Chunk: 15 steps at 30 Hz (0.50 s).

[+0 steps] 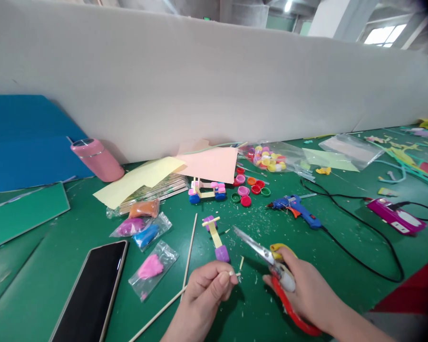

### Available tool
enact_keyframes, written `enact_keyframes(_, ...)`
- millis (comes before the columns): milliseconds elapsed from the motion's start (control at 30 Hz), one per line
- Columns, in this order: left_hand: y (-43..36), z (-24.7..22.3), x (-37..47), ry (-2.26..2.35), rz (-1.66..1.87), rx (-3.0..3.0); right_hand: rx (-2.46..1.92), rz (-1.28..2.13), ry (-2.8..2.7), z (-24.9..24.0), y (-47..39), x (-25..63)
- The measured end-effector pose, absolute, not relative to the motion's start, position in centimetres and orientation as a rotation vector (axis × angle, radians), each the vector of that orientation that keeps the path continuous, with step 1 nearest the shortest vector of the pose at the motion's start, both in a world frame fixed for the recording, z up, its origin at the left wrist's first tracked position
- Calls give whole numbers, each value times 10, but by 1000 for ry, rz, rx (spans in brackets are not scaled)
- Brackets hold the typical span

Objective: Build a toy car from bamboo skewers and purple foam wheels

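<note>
Pinched between the thumb and fingers of my left hand (210, 292) is a thin wooden stick (157, 316), its pale tip sticking out past the fingertips. My right hand (306, 289) grips scissors (258, 248) with red and yellow handles, their blades close together and pointing up and left, apart from the stick. Just beyond my left hand lies a small piece of yellow strip with purple clay blocks (221, 253) at its ends and a short stick across the far end. A second wooden stick (190, 249) lies left of it.
A pink-blue clay model (204, 191) stands behind, beside bottle caps (246, 201). A blue glue gun (296, 209) and its cable lie right, near a purple power strip (395, 217). Left are a phone (91, 294), bagged clay (151, 267) and a pink tumbler (98, 160). A white partition (199, 85) stands behind.
</note>
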State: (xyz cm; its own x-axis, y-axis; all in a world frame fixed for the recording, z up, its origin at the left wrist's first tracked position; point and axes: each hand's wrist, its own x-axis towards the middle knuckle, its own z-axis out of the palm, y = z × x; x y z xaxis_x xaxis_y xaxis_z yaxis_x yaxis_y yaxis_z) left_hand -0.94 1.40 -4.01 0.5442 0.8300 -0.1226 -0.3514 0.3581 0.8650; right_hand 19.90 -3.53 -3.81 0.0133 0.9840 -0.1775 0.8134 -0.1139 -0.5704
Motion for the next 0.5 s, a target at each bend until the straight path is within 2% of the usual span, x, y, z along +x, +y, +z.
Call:
enact_keyframes(233, 14, -37, -7, 550, 842, 804, -2188, 562, -1803, -40, -31, 231)
enact_keyframes(367, 17, -40, -5, 563, 902, 724, -2313, 259, -1908, -54, -37, 264)
enact_keyframes(500, 21, -35, -4, 635, 1013, 613, -2208, -66, -1997, -52, -44, 289)
